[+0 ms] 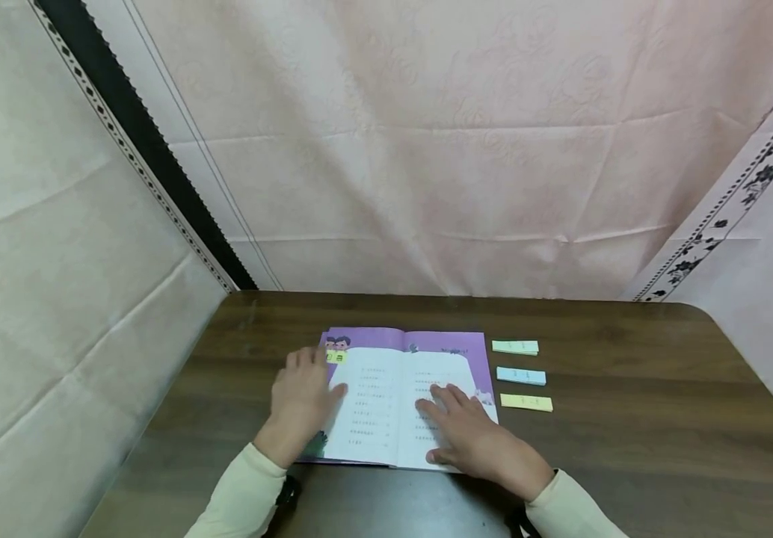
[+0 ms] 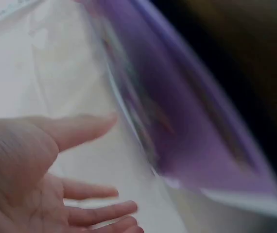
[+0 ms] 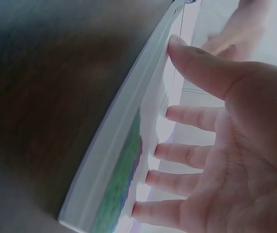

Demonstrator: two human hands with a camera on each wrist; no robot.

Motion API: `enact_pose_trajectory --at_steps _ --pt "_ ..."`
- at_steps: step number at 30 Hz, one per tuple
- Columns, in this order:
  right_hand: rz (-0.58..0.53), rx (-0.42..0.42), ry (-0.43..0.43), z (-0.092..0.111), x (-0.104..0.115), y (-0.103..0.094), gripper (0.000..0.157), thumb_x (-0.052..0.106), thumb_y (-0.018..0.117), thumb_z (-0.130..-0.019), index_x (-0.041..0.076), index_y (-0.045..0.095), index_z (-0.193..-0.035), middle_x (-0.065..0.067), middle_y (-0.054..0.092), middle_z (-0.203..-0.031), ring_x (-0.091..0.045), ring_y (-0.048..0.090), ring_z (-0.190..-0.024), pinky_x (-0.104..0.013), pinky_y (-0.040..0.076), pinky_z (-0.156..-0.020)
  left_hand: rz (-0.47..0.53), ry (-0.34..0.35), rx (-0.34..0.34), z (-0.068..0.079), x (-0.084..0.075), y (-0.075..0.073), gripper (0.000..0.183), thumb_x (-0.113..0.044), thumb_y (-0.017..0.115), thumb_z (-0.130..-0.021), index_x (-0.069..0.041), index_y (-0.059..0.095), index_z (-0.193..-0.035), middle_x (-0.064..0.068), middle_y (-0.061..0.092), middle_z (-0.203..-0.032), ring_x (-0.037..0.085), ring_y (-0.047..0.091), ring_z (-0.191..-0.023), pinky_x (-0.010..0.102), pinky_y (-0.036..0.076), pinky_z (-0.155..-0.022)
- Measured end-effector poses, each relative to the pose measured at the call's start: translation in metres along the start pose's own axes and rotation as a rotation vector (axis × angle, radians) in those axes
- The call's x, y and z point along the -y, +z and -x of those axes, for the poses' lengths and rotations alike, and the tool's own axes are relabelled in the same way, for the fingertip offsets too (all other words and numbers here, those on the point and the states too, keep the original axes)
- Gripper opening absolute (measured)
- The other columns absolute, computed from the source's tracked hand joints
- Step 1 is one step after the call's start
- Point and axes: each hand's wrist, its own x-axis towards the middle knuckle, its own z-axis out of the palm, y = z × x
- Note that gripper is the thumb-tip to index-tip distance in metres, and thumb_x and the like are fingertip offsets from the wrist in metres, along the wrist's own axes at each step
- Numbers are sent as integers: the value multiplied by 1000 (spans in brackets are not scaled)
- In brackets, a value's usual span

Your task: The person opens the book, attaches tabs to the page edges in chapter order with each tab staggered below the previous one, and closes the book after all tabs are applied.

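Note:
An open book (image 1: 369, 403) with purple-bordered white pages lies on the table, its lines of print too small to read. My right hand (image 1: 470, 437) rests on the right-hand page, fingers spread; in the right wrist view the straight fingertips (image 3: 164, 150) touch the paper. Over the left edge of the book is my left hand (image 1: 300, 396), fingers extended and thumb over the page. The left wrist view shows the same hand (image 2: 36, 179) holding nothing, beside a blurred purple part of the book (image 2: 197, 145). A yellow label (image 1: 336, 357) sits at the upper left page.
To the right of the book, a pale green paper strip (image 1: 516, 347), a blue one (image 1: 521, 376) and a yellow one (image 1: 526, 403) lie in a column on the brown wooden table (image 1: 642, 418). Pale cloth (image 1: 427, 187) hangs behind and on both sides.

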Motion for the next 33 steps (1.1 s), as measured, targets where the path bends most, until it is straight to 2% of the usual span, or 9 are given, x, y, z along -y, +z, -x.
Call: enact_pose_trajectory --at_steps 1,3,6,10,19,26,33 --pt "2 0 4 0 0 0 73 28 87 -88 11 53 -151 -21 40 -163 -46 33 -151 -72 30 -117 12 50 7 2 -6 -2 80 -39 85 -91 7 53 -148 31 57 -143 46 56 -130 61 54 -99" --pt "5 -1 10 0 1 0 73 28 87 -88 11 53 -151 -21 40 -163 -46 33 -151 -72 30 -116 69 149 52 3 -18 -3 81 -37 86 -90 5 52 -150 29 52 -151 46 51 -139 61 47 -109" --pt "10 2 17 0 3 0 73 29 86 -89 11 52 -152 -21 39 -163 -47 33 -151 -73 30 -116 177 265 149 2 -32 0 80 -35 87 -89 0 52 -152 24 50 -155 41 49 -143 58 43 -115" --pt "-14 23 37 0 6 0 73 29 83 -91 11 51 -154 -20 36 -166 -46 29 -154 -74 26 -117 178 360 204 -1 -40 10 83 -35 90 -86 -2 52 -152 22 49 -157 39 47 -146 54 42 -117" --pt "-28 14 39 -1 8 2 70 28 81 -93 10 52 -153 -20 36 -166 -46 29 -154 -75 24 -118 98 371 263 -5 -45 20 89 -44 91 -82 -2 54 -150 26 46 -158 41 45 -146 55 48 -111" --pt "-32 15 51 3 5 -1 72 29 83 -92 10 51 -154 -20 36 -166 -46 29 -154 -75 25 -118 101 331 301 -7 -56 21 91 -44 91 -82 -1 51 -151 25 46 -158 39 48 -145 54 50 -109" --pt "-21 16 32 4 0 -1 72 31 82 -93 11 51 -155 -20 36 -166 -47 29 -154 -74 25 -118 58 288 335 -9 -64 21 98 -46 91 -82 5 46 -153 25 46 -157 36 53 -141 50 55 -104"
